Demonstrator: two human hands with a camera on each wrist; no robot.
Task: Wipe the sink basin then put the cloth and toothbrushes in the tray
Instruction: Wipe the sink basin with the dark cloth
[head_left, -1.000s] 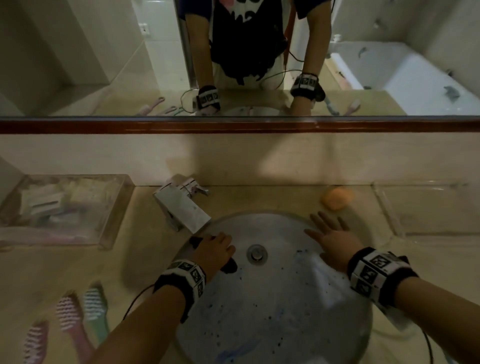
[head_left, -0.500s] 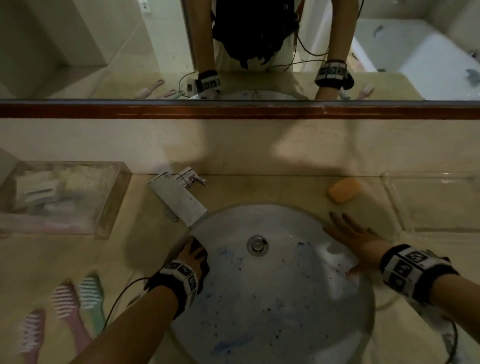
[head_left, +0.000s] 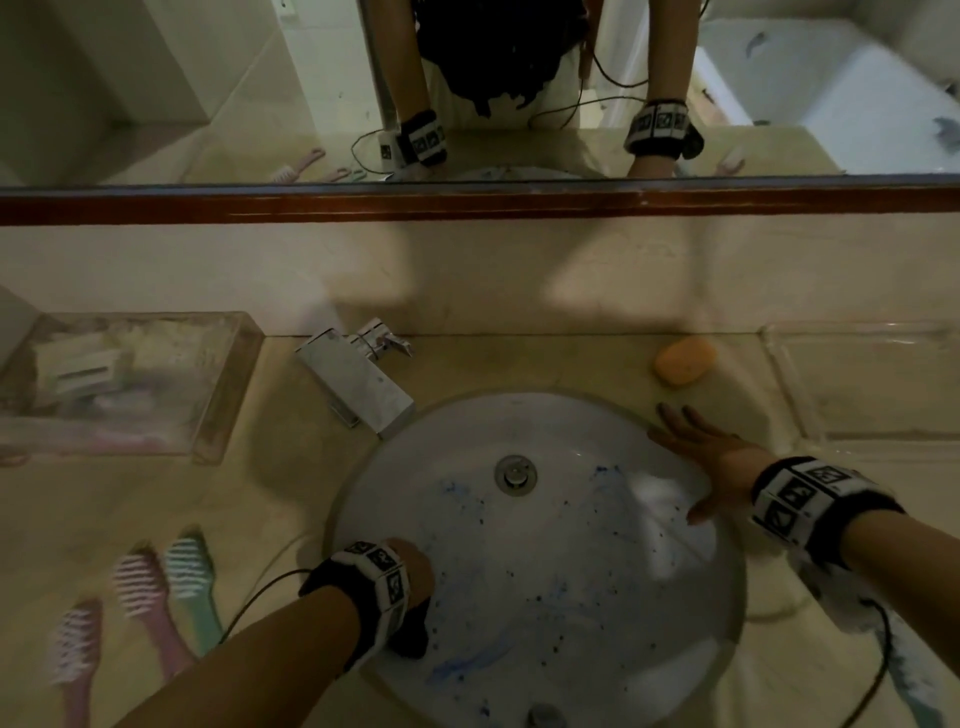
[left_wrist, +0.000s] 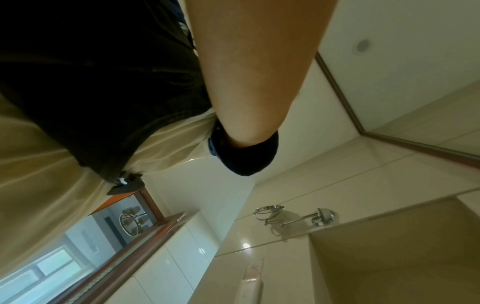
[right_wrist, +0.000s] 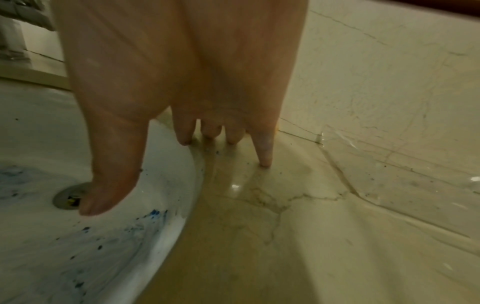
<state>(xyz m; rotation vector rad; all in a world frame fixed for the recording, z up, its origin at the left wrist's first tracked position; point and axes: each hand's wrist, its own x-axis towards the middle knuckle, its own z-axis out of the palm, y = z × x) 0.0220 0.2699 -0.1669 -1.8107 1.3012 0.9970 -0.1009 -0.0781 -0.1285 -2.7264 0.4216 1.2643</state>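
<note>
The white sink basin (head_left: 545, 571) is speckled and smeared with blue (right_wrist: 85, 230). At its near-left wall my left hand (head_left: 413, 566) grips a dark cloth (head_left: 410, 636), which shows just below the wristband; the fingers are hidden. My right hand (head_left: 696, 452) lies flat on the basin's right rim. Its straight fingers (right_wrist: 265, 152) touch the counter and the thumb hangs over the basin. Three toothbrushes lie on the counter at the near left: two pink (head_left: 140, 587) (head_left: 72, 654), one green (head_left: 189, 571). The left wrist view shows only an arm and the ceiling.
A clear tray (head_left: 228, 395) holding small packets stands at the back left. A second clear tray (head_left: 857, 384) sits at the back right. An orange soap (head_left: 684, 360) lies behind my right hand. The faucet (head_left: 358, 384) overhangs the basin's far-left edge. A mirror runs along the wall.
My left hand has dragged the cloth from beside the drain down the basin's left side toward me. My right hand has slid right, from inside the basin onto the rim.
</note>
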